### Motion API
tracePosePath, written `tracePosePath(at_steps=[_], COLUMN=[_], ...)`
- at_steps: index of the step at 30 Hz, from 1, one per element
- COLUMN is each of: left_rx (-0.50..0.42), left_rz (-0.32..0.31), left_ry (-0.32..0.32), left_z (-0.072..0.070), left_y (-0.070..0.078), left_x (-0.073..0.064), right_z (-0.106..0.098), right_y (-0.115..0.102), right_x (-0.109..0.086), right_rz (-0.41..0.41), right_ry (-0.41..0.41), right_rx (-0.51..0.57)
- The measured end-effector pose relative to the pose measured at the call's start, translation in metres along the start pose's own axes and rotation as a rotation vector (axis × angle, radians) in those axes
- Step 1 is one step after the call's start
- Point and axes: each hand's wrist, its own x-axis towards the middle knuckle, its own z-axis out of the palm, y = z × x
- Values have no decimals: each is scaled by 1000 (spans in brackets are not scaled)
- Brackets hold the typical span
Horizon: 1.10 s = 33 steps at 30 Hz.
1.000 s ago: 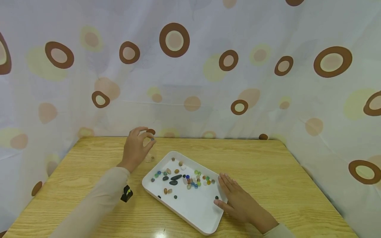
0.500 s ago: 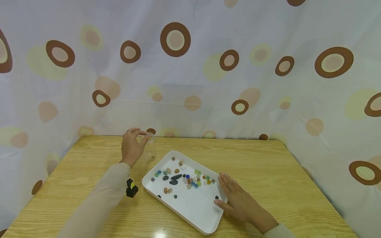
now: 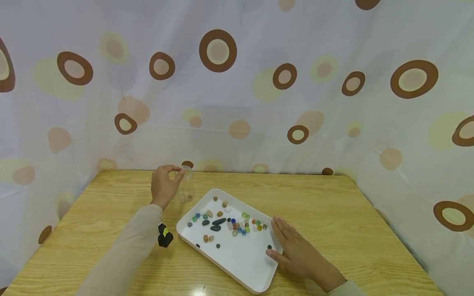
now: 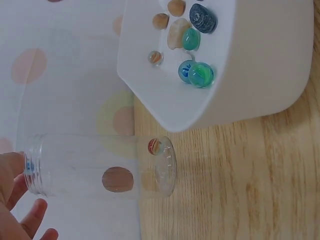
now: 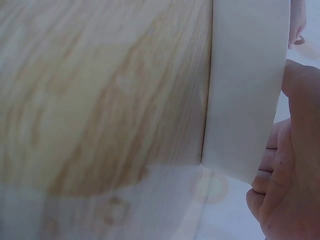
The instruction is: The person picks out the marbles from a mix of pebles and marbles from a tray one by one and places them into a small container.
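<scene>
A clear jar (image 3: 186, 190) stands upright on the table at the tray's far left corner. One striped marble (image 4: 154, 146) lies at its bottom. My left hand (image 3: 163, 185) is at the jar's mouth, its thumb and a finger pinching a blue marble (image 4: 29, 166) just inside the rim. The white tray (image 3: 240, 263) holds several marbles and pebbles, with dark stones (image 3: 216, 227) near the middle. My right hand (image 3: 296, 248) rests on the tray's right rim, fingers straight. In the right wrist view the tray's outer wall (image 5: 245, 95) hides part of that hand.
A wooden table (image 3: 352, 230) carries the tray and jar. Behind it and at both sides hangs a patterned cloth (image 3: 244, 94). A small black object with a yellow mark (image 3: 164, 236) shows at the left sleeve's wrist.
My left hand has moved slightly left and down with the blue marble, from above the jar to its mouth. The right hand and tray have stayed put.
</scene>
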Motion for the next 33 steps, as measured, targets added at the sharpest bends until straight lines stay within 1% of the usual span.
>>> tracePosePath(at_steps=[11,25,33], left_rx=[21,22,14], left_rz=[2,-2,15], left_ry=[-6,-21,-14], left_z=[1,1,1], left_y=[-2,-2,-3], left_x=[0,0,1], right_z=[0,0,1], right_y=[-1,-1,-1], right_x=[0,0,0], right_rz=[11,9,7], right_ry=[-15,-17,-10], right_rx=[12,-6,-11])
